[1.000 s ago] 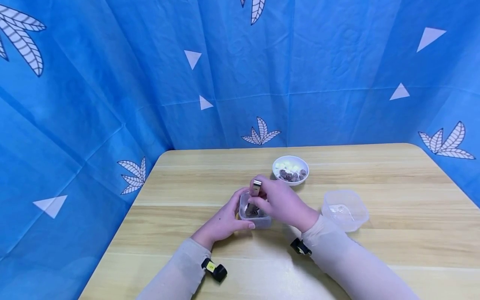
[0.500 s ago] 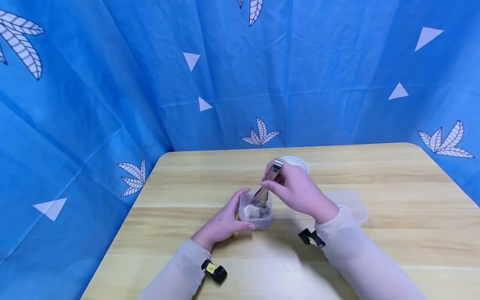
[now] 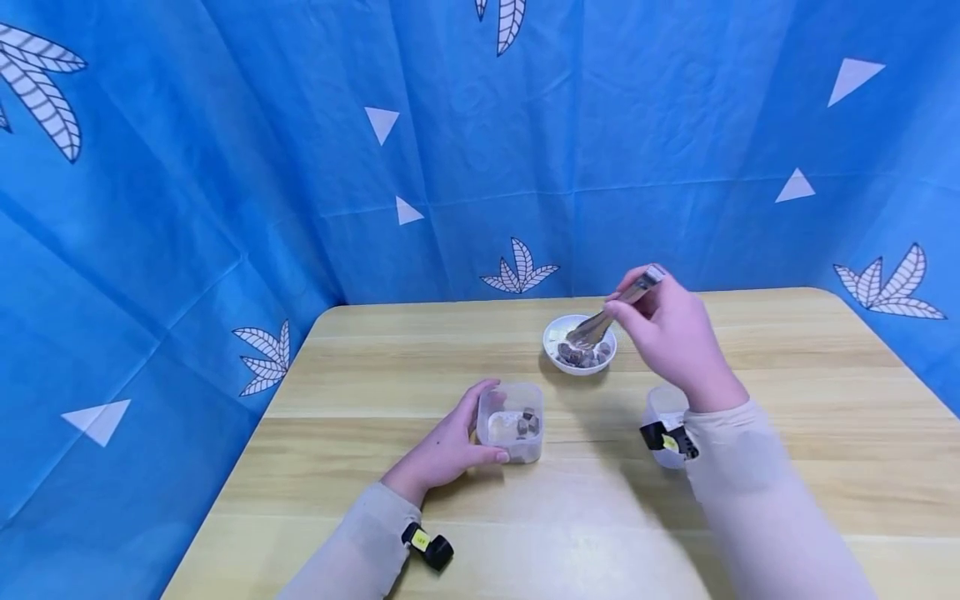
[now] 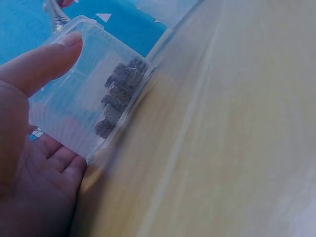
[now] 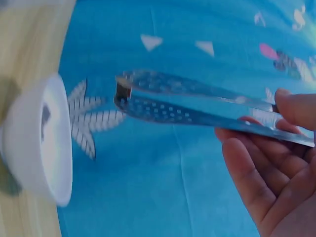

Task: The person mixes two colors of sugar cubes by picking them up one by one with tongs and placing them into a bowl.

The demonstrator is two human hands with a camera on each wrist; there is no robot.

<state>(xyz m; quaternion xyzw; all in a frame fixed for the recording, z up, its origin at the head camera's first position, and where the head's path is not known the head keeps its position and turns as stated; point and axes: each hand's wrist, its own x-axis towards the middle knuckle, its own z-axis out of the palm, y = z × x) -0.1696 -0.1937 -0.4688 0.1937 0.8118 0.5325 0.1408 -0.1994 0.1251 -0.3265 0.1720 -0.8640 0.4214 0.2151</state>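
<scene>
My left hand [image 3: 450,437] grips a clear plastic box [image 3: 512,452] by its side, thumb at the front. Dark brown lumps [image 4: 118,94] lie in the box, several of them gathered toward one side. Metal tongs [image 5: 187,101] are held in my right hand [image 3: 667,333], between thumb and fingers. Their tips pinch a small brown piece [image 5: 123,91], seen in the right wrist view. In the head view the tongs slant down over a white bowl [image 3: 576,369], which holds brown lumps and some pale pieces.
A second clear plastic container [image 3: 663,402] stands right of the middle, partly hidden by my right wrist. All of it rests on a light wooden table [image 3: 360,358]. A blue patterned cloth [image 3: 480,150] hangs behind the table's far edge.
My right hand has lifted the tongs out of the plastic box and moved them right and away to the white bowl. My left hand stays on the box.
</scene>
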